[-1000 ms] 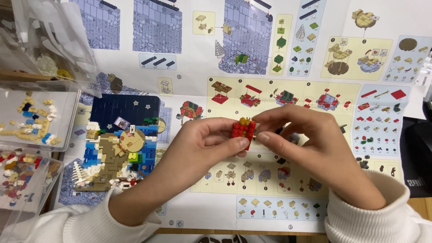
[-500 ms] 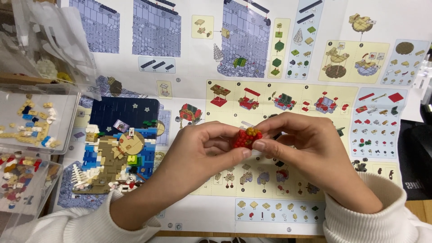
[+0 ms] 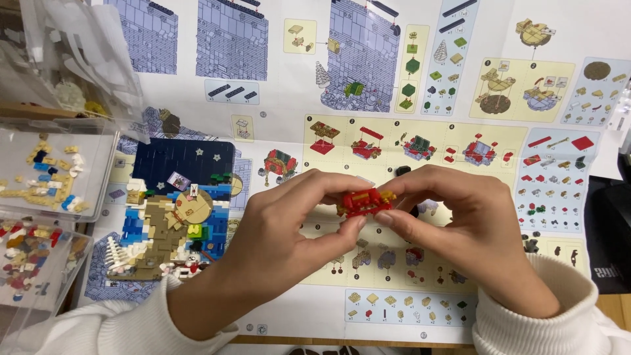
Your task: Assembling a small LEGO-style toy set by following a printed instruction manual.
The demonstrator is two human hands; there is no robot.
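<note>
Red brick piece (image 3: pixel 363 202) sits pinched, seemingly, between both hands' fingertips (image 3: pixel 358 222).

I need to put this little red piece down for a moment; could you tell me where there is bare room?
The instruction sheet lies flat and bare above both hands, and along its lower edge between the wrists. The left is crowded: the blue-and-tan brick model and two clear trays of loose bricks.
</note>
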